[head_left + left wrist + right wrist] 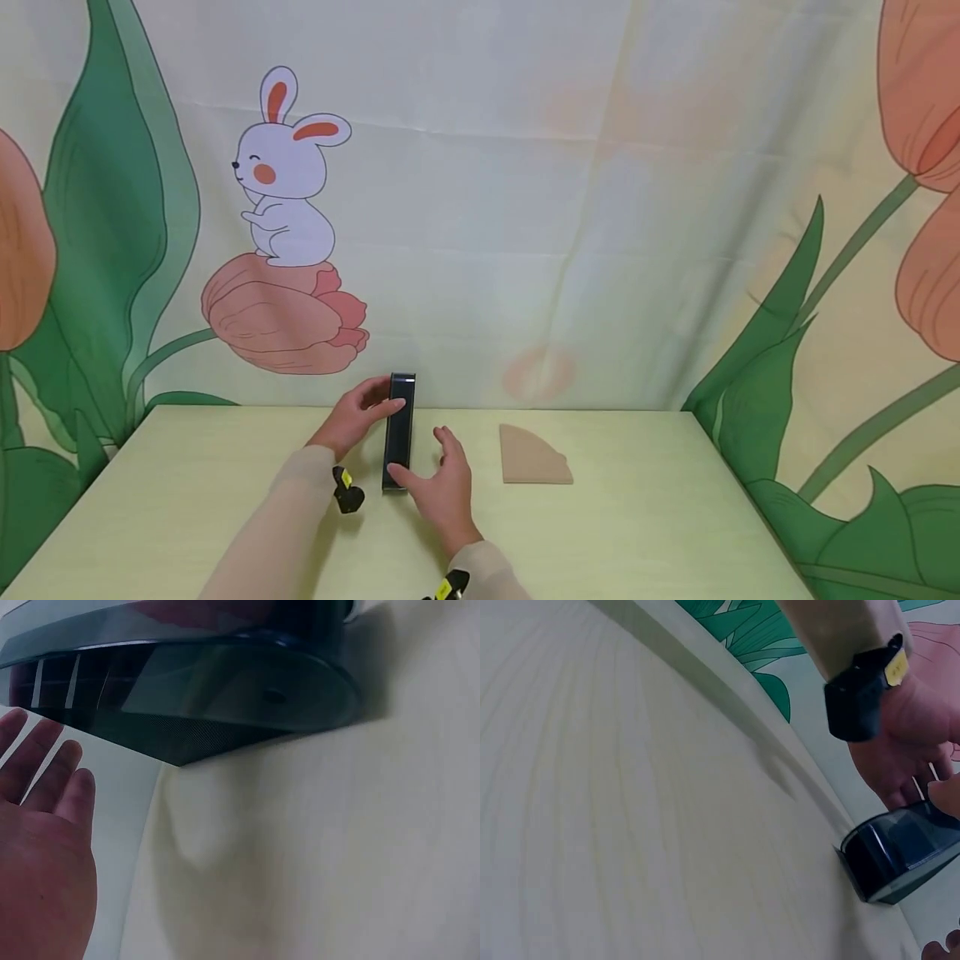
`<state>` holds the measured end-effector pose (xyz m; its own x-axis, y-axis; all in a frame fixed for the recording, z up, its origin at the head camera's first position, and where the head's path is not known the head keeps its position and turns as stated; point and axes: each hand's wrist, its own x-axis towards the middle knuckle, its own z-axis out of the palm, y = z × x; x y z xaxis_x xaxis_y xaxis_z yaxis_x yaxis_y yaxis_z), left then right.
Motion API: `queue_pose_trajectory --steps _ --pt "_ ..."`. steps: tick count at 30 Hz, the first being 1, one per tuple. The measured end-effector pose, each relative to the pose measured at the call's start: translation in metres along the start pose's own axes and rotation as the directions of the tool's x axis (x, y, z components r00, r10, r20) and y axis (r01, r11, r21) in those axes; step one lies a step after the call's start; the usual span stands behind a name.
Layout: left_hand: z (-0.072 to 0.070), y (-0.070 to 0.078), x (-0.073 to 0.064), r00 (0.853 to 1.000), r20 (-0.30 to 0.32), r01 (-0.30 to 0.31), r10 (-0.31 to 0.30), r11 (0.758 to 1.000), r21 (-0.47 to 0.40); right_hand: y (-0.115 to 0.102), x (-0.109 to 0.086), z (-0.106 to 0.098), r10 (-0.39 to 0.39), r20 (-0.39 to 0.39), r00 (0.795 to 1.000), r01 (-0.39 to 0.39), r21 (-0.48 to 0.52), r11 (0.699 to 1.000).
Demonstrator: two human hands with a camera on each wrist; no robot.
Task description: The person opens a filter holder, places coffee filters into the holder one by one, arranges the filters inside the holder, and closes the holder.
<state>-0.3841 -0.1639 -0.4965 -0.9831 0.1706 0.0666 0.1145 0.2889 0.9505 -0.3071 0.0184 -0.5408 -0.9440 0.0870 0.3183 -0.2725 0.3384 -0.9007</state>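
Observation:
A narrow, dark glossy box (399,442) with rounded edges stands on its end on the table. My left hand (358,417) holds its upper part, thumb across the front and the other fingers partly hidden behind. In the left wrist view the left hand's fingers (64,769) reach up to the box (240,682), whose rounded end is near the tabletop. My right hand (447,492) is at the lower right of the box, its thumb tip overlapping the bottom of the front face, the other fingers extended and apart from it. The right wrist view shows the box tilted.
A flat tan fan-shaped piece (534,458) lies on the table to the right of my right hand. The pale table (630,525) ends at a cloth backdrop (465,208) printed with a rabbit and tulips, close behind the box. Each wrist carries a small black camera.

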Motion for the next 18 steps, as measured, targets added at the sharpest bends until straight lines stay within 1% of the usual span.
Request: queue_pose_trajectory --steps 4,7,14,18 --pt "0.002 0.004 0.005 1.000 0.016 0.000 0.001 1.000 -0.024 -0.002 -0.001 0.010 0.011 0.010 1.000 -0.011 0.003 1.000" --pt "0.004 0.007 0.009 0.999 0.036 0.001 0.000 0.999 -0.036 -0.003 -0.001 0.014 0.035 0.023 0.999 -0.035 -0.006 0.999" --pt "0.004 0.008 0.015 0.998 0.042 0.039 -0.038 0.999 -0.022 -0.003 0.003 0.023 0.056 0.033 0.998 -0.056 -0.022 0.998" --pt "0.006 0.006 0.020 0.997 0.055 0.064 -0.062 0.997 -0.043 -0.005 0.006 0.028 0.066 0.056 0.996 -0.066 -0.005 0.998"
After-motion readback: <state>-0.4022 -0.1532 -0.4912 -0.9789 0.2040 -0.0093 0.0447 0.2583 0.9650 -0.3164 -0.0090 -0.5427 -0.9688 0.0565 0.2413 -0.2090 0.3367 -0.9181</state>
